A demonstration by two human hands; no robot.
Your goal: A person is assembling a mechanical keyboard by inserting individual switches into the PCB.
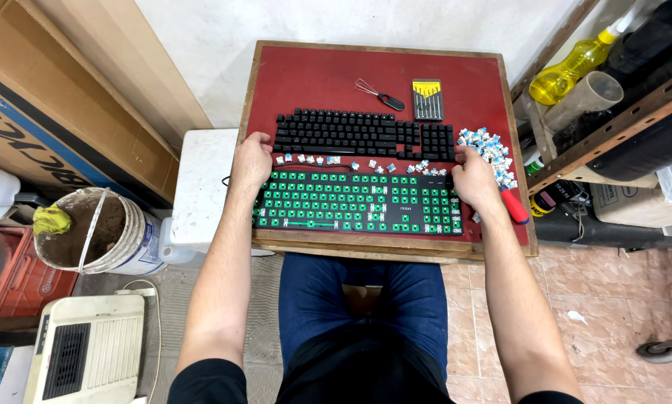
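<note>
Now both hands — left hand (pixel 252 158), right hand (pixel 472 178) — grip stripped keyboard (pixel 355 202) ends.

Bright, even light falls from above, with no harsh glare. Soft, short shadows sit under the forearms and along the near edge of the red tabletop (pixel 317 71). The centre is sharp. Wide-angle distortion bends straight lines toward the edges, where the cardboard box (pixel 44 90) and shelf (pixel 620 112) lean outward and look slightly softer.
</note>
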